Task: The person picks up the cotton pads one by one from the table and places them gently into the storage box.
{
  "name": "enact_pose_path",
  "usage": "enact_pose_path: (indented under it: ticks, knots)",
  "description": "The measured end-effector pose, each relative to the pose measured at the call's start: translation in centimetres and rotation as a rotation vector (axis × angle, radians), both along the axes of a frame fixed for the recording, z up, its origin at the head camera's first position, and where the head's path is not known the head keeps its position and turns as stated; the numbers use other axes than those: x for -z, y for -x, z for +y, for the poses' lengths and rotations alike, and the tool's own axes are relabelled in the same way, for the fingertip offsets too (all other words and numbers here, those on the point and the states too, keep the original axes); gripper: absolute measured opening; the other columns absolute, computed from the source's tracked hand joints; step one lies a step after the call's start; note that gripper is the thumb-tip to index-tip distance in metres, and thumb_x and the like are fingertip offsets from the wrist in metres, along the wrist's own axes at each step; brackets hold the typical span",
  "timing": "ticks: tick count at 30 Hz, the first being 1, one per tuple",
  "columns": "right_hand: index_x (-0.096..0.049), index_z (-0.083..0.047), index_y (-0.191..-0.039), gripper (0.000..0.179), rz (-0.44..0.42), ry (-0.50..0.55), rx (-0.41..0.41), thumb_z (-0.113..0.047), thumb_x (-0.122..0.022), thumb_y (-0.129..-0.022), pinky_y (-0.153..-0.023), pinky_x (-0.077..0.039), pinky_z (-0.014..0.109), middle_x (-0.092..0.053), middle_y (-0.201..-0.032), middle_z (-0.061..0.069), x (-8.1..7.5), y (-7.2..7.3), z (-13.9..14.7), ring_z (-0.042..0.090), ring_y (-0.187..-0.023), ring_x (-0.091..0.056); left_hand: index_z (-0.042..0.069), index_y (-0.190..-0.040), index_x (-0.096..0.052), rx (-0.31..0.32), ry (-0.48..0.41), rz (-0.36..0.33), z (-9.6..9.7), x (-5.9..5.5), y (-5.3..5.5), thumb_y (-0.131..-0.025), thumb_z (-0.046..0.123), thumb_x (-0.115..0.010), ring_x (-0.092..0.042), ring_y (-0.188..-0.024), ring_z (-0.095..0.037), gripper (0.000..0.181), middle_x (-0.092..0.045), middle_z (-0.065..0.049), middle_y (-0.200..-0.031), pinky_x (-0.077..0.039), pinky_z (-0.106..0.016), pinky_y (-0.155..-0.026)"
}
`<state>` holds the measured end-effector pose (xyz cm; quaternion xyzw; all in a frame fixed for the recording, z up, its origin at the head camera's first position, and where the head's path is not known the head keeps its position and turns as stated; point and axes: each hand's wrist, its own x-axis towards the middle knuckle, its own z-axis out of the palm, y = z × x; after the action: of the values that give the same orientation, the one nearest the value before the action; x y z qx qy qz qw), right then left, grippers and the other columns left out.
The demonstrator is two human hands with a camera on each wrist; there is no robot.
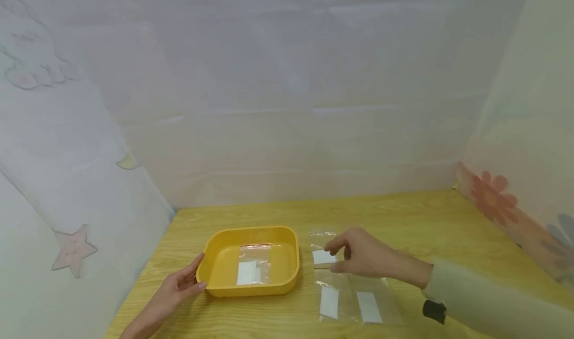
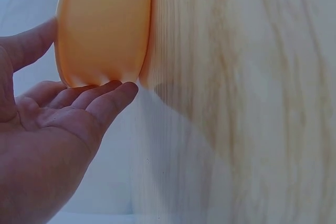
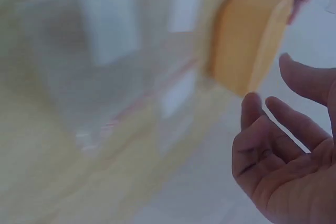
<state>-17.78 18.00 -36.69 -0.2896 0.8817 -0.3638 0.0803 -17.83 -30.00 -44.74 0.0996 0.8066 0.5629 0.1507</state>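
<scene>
My left hand (image 1: 176, 286) holds the left end of a yellow plastic tray (image 1: 215, 291), thumb at the near rim corner and fingers along the end wall. Inside the tray lies a clear plastic bag with a white card (image 1: 246, 273) in it. My right hand (image 1: 365, 254) hovers over the table to the right of the tray, thumb and forefinger apart with nothing between them. Beneath its fingertips is another clear bag with a white card (image 1: 322, 257). Two more such bags lie closer to me, their white cards (image 1: 329, 302) showing through the plastic.
The yellow wood-grain table (image 1: 412, 214) meets a pale hanging sheet (image 1: 287, 129) at the back. Printed sheets stand on both sides, with a pink star (image 1: 74, 251) at left and a red flower (image 1: 492, 195) at right. A dark band (image 1: 434, 311) is on the right wrist.
</scene>
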Motion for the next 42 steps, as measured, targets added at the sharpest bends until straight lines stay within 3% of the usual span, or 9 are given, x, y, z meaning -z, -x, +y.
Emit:
enact_pose_path:
  ticks: [3,6,10,14,19,25,33,42]
  knots:
    - [-0.076,0.001,-0.123,0.044,-0.023,-0.055,0.024,-0.021,-0.089,-0.087,-0.052,-0.044,0.025,-0.074,-0.116,0.010,1.9,-1.7,3.4,0.005,-0.057,-0.047,0.004,-0.168,-0.019,-0.016,0.030,0.010,-0.1,-0.1,-0.3,-0.107,0.023,-0.066,-0.028,-0.149,-0.049,0.080,-0.012,-0.024,-0.170,-0.048,-0.043,-0.109]
    - [-0.076,0.001,-0.124,0.047,-0.032,-0.107,0.040,-0.023,-0.090,-0.085,-0.055,-0.044,0.026,-0.070,-0.123,0.019,4.2,-2.9,6.7,0.005,-0.062,-0.046,0.004,-0.168,-0.019,-0.017,0.041,0.011,0.0,-0.2,-0.5,-0.107,0.023,-0.066,-0.030,-0.149,-0.049,0.079,-0.013,-0.024,-0.169,-0.047,-0.044,-0.110]
    - [-0.075,0.001,-0.127,0.057,0.049,-0.169,0.073,-0.032,-0.091,-0.084,-0.067,-0.051,0.030,-0.065,-0.123,0.017,7.2,-4.1,10.1,0.012,-0.082,-0.056,0.002,-0.168,-0.019,-0.006,0.039,0.016,0.2,-0.4,-0.5,-0.107,0.022,-0.065,-0.030,-0.149,-0.049,0.079,-0.014,-0.024,-0.168,-0.047,-0.040,-0.109]
    - [-0.076,-0.005,-0.129,0.068,0.146,-0.232,0.152,-0.045,-0.093,-0.078,-0.074,-0.051,0.033,-0.059,-0.119,0.007,8.9,-5.2,11.5,0.022,-0.099,-0.053,0.003,-0.168,-0.018,0.003,0.037,0.014,0.1,-0.8,-0.4,-0.108,0.023,-0.064,-0.029,-0.149,-0.049,0.079,-0.013,-0.024,-0.169,-0.047,-0.041,-0.110]
    - [-0.077,-0.004,-0.129,0.067,0.210,-0.245,0.183,-0.042,-0.095,-0.077,-0.069,-0.041,0.026,-0.053,-0.110,0.003,9.5,-4.5,12.1,0.017,-0.090,-0.042,0.002,-0.168,-0.018,-0.001,0.048,0.000,0.1,-0.9,-0.4,-0.108,0.024,-0.065,-0.029,-0.150,-0.048,0.079,-0.012,-0.023,-0.170,-0.048,-0.038,-0.109]
    - [-0.074,-0.005,-0.133,0.067,0.213,-0.159,0.162,-0.036,-0.095,-0.078,-0.062,-0.033,0.029,-0.052,-0.111,0.006,9.3,-2.5,12.9,0.015,-0.080,-0.038,0.003,-0.168,-0.018,-0.013,0.030,-0.013,0.1,-0.8,-0.4,-0.107,0.024,-0.065,-0.029,-0.150,-0.047,0.080,-0.012,-0.022,-0.170,-0.048,-0.038,-0.109]
    - [-0.074,-0.013,-0.136,0.066,0.173,-0.120,0.106,-0.040,-0.093,-0.080,-0.069,-0.031,0.032,-0.049,-0.114,0.004,9.7,-1.8,13.2,0.018,-0.089,-0.039,0.004,-0.168,-0.018,-0.010,0.027,-0.016,0.2,-0.8,-0.3,-0.108,0.024,-0.065,-0.029,-0.150,-0.047,0.079,-0.012,-0.023,-0.170,-0.048,-0.039,-0.109]
    - [-0.076,-0.012,-0.133,0.065,0.231,-0.092,0.102,-0.039,-0.095,-0.077,-0.067,-0.032,0.026,-0.049,-0.109,0.002,10.3,-1.4,13.0,0.014,-0.089,-0.038,0.004,-0.169,-0.016,0.005,0.009,-0.024,0.2,-0.8,-0.2,-0.108,0.023,-0.065,-0.029,-0.150,-0.047,0.080,-0.012,-0.022,-0.170,-0.049,-0.035,-0.107]
